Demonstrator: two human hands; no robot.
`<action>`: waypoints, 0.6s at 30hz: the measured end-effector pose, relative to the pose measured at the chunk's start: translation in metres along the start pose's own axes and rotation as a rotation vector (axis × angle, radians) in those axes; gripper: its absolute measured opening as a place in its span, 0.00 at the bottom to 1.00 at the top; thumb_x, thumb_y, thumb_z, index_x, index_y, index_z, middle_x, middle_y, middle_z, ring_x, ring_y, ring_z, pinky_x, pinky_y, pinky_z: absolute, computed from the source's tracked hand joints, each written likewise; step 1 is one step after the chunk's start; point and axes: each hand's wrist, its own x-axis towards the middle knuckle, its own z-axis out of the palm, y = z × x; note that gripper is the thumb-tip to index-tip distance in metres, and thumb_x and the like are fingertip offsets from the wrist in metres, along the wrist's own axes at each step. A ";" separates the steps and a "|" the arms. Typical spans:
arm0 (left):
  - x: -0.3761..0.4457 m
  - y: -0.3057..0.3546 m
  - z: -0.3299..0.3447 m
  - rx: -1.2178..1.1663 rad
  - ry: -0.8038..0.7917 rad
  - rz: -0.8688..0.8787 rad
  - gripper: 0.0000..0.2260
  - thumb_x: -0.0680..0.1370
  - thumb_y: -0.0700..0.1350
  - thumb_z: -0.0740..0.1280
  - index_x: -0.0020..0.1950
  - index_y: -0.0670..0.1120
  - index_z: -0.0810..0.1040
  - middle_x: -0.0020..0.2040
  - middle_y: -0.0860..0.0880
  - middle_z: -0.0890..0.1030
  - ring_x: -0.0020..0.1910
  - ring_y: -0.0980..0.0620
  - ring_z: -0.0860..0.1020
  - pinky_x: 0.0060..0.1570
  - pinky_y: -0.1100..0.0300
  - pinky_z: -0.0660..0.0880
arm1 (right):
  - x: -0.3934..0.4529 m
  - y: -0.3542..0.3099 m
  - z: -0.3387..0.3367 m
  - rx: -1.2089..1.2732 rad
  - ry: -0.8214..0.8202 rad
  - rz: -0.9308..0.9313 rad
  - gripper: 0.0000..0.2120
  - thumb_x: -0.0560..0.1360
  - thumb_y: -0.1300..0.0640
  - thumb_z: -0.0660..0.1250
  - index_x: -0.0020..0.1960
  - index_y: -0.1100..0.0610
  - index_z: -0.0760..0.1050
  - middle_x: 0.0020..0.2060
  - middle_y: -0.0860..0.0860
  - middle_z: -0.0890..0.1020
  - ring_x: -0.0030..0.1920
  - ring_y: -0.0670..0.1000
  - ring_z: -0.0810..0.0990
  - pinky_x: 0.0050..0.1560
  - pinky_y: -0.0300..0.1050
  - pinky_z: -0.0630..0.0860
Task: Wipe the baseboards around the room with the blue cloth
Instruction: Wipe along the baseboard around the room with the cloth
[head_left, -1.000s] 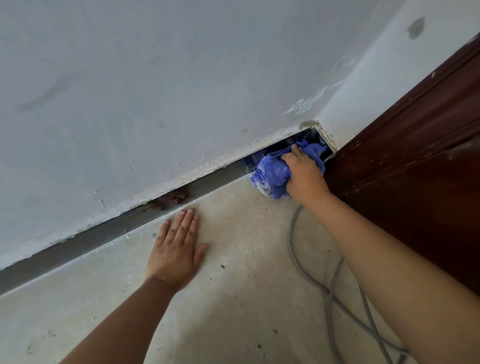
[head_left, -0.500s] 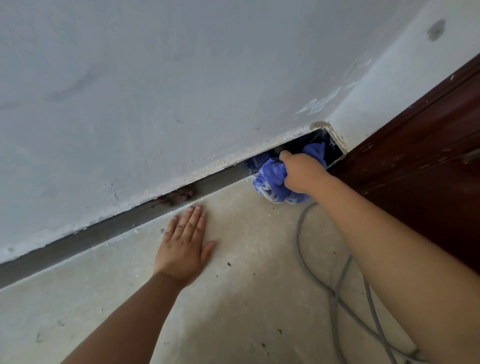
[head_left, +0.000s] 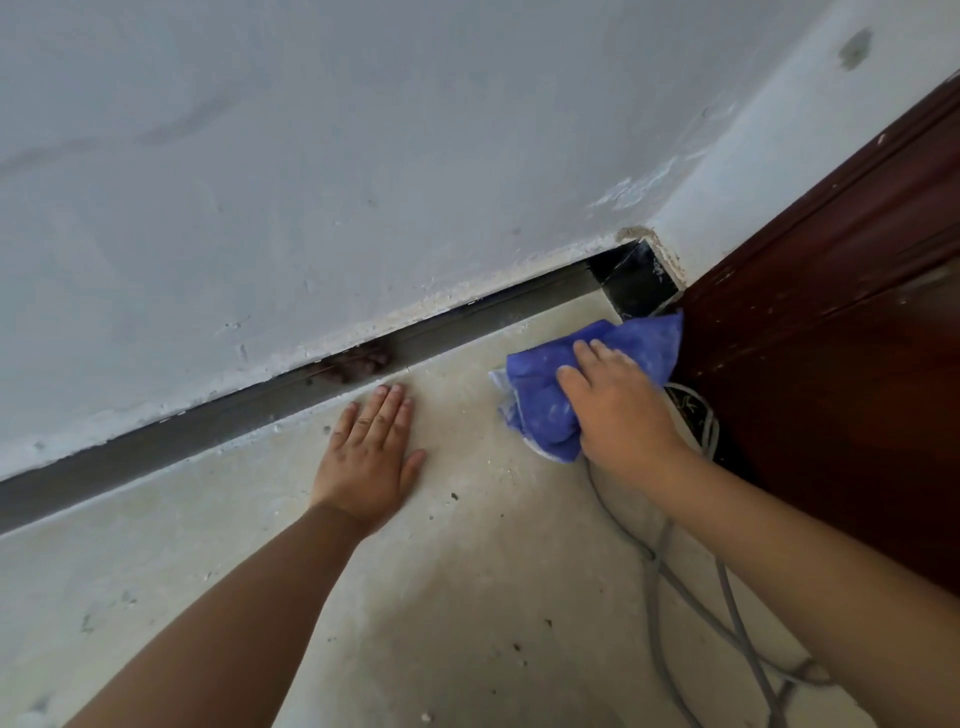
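A dusty floor (head_left: 467, 597) meets a dark baseboard (head_left: 218, 421). The right hand (head_left: 618, 410), fingers curled, grips the blue cloth (head_left: 540, 384) beside the corner; press it flat against the baseboard. The left hand (head_left: 371, 452) rests with fingers together.

The left hand (head_left: 371, 457) lies flat on the floor (head_left: 467, 597), the baseboard (head_left: 218, 421) just beyond its fingertips. To its right, the right hand (head_left: 618, 415) rests on the cloth (head_left: 540, 395). The door (head_left: 831, 364) stands right of that, cables (head_left: 675, 587) beneath the forearm.
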 end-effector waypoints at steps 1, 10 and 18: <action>0.000 0.000 -0.001 0.000 0.004 0.003 0.35 0.82 0.55 0.37 0.59 0.35 0.78 0.60 0.39 0.78 0.59 0.40 0.78 0.71 0.59 0.42 | 0.000 0.004 0.007 0.036 -0.011 0.034 0.28 0.42 0.67 0.82 0.42 0.69 0.81 0.43 0.71 0.82 0.41 0.69 0.82 0.38 0.64 0.78; -0.008 0.007 -0.003 0.020 -0.007 0.014 0.35 0.82 0.55 0.37 0.59 0.35 0.78 0.60 0.38 0.78 0.58 0.40 0.78 0.71 0.60 0.40 | 0.049 0.002 0.003 0.103 0.194 0.024 0.10 0.60 0.68 0.65 0.39 0.70 0.80 0.40 0.68 0.83 0.41 0.67 0.83 0.39 0.60 0.79; -0.008 0.007 -0.002 0.013 -0.020 0.006 0.35 0.82 0.55 0.38 0.59 0.35 0.78 0.60 0.39 0.78 0.58 0.41 0.78 0.72 0.60 0.40 | 0.061 0.011 0.002 0.214 -0.014 0.053 0.25 0.72 0.67 0.65 0.68 0.64 0.66 0.69 0.60 0.68 0.71 0.56 0.63 0.69 0.45 0.58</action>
